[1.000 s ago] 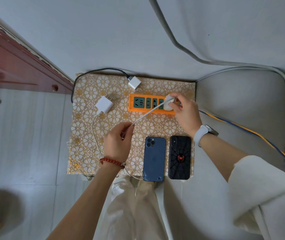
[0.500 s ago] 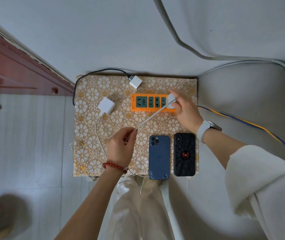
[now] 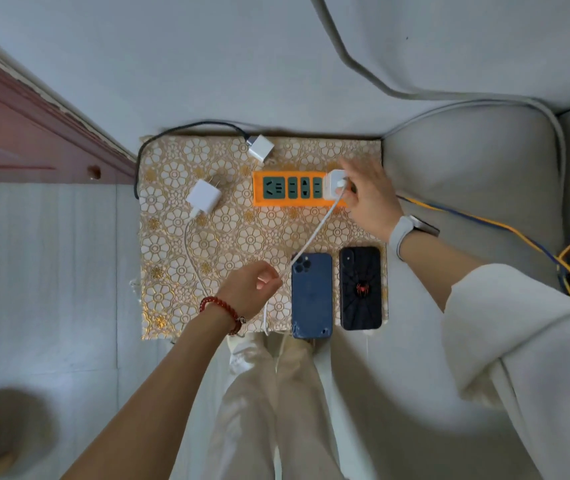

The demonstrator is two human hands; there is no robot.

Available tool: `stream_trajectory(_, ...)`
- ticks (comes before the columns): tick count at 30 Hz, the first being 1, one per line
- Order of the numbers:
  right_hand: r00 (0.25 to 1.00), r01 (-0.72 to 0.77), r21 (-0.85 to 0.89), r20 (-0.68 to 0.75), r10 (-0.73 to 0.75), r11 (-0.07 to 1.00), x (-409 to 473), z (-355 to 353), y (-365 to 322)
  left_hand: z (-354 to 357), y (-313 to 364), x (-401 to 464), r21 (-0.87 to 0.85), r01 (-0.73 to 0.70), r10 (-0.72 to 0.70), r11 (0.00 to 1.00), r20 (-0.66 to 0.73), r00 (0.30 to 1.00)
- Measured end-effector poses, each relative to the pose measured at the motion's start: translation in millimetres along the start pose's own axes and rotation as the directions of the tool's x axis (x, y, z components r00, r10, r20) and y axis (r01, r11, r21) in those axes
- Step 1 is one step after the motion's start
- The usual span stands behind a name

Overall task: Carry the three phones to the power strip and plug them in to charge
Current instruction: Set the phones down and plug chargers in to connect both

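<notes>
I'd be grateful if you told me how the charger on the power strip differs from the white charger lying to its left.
The charger on the power strip sits at the right end of the orange power strip, with the right hand on it; the loose charger lies on the patterned mat, prongs bare and untouched. The first one's cable runs to the left hand; the other's trails down the mat. Both are white.
</notes>
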State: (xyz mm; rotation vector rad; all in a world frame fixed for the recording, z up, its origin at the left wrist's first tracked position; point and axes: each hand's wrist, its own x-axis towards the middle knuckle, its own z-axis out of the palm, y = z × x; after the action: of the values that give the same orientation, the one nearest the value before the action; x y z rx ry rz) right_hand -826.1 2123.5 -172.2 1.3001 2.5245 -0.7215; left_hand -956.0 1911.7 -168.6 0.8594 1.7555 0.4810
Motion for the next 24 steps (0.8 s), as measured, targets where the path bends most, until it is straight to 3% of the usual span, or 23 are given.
stream_trajectory(2, 0.985, -0.011, 0.149, -0.167, 0.036, 0.989, -22.0, 6.2, -5.5, 4.0, -0.3, -4.5, 0.026, 0.017, -0.019, 1.0, 0.082, 0.996)
stream_trajectory(4, 0.93, -0.109, 0.348, -0.294, 0.219, 0.931, -60.9, 18.4, -12.6, 4.3, 6.5, -10.6, -0.165, 0.083, -0.069, 0.983, 0.093, 0.993)
stream_trajectory(5, 0.907, -0.163, 0.437, -0.286, 0.309, 0.884, -82.9, 25.8, -16.4, 2.3, 11.9, -13.9, -0.312, 0.131, -0.104, 0.941, 0.101, 0.989)
stream_trajectory(7, 0.933, -0.24, 0.575, -0.087, 0.35, 0.782, -125.5, 38.5, -27.5, -6.7, 25.1, -16.4, -0.553, 0.192, -0.147, 0.81, 0.125, 0.981)
stream_trajectory(10, 0.922, -0.356, 0.661, 0.365, 0.132, 0.661, -175.9, 51.8, -57.0, -21.1, 45.9, -14.1, -0.748, 0.251, -0.157, 0.615, 0.195, 0.968)
stream_trajectory(12, 0.899, -0.354, 0.674, 0.436, 0.038, 0.649, -191.9, 56.2, -80.3, -27.5, 59.3, -13.5, -0.821, 0.269, -0.138, 0.504, 0.231, 0.963)
stream_trajectory(15, 0.929, -0.333, 0.665, 0.353, 0.112, 0.669, -186.0, 43.1, -96.5, -34.7, 65.3, -14.5, -0.88, 0.2, -0.136, 0.431, 0.156, 0.978)
stream_trajectory(17, 0.92, -0.391, 0.78, 0.331, 0.209, 0.489, -175.6, 18.0, -92.8, -36.9, 61.1, -19.5, -0.871, 0.155, -0.119, 0.466, 0.112, 0.987)
stream_trajectory(19, 0.896, -0.389, 0.906, 0.33, 0.297, 0.165, -163.4, -12.3, -82.7, -31.1, 54.0, -31.2, -0.731, 0.137, -0.061, 0.669, 0.13, 0.99)
stream_trajectory(21, 0.89, -0.267, 0.955, 0.297, 0.347, -0.131, -154.2, -37.9, -74.1, -16.9, 51.8, -47.0, -0.499, 0.103, 0.024, 0.861, 0.241, 0.97)
stream_trajectory(22, 0.892, -0.203, 0.958, 0.266, 0.366, -0.201, -149.8, -46.8, -72.4, -9.1, 52.7, -54.0, -0.4, 0.059, 0.077, 0.915, 0.314, 0.946)
stream_trajectory(24, 0.89, -0.128, 0.971, 0.202, 0.409, -0.2, -142.8, -57.6, -72.5, 3.2, 57.5, -65.1, -0.296, -0.051, 0.174, 0.954, 0.407, 0.897)
